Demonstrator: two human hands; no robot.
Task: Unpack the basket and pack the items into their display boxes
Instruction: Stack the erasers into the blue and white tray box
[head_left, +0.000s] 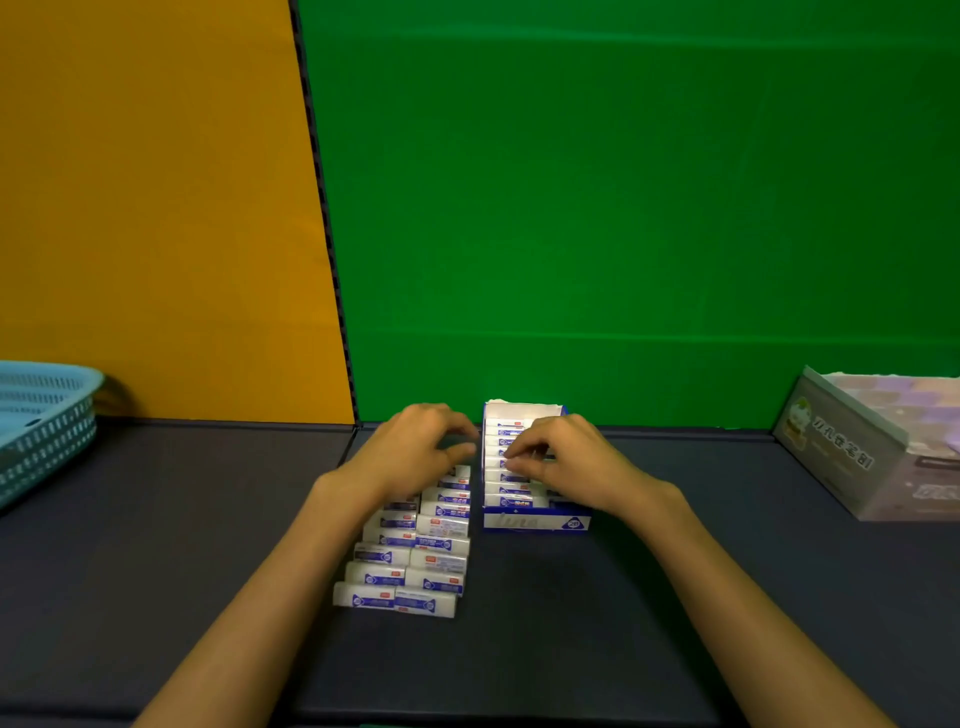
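Head view: blue-and-white display box (535, 519) stands on the dark surface (571, 623) with one column of erasers already seated. Right hand (566, 460) rests over that column, fingertips pinching a boxed eraser (514, 462). Left hand (415, 444), fingers curled, bears on the far end of the loose eraser rows (410, 551) just left of the box; grip uncertain. Erasers lie long axis crosswise. Basket (47, 426) sits far left.

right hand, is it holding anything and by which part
The right hand pinches one small white eraser in the blue display box; its grip sits at the eraser's right end. The left hand hovers, holding nothing visible.
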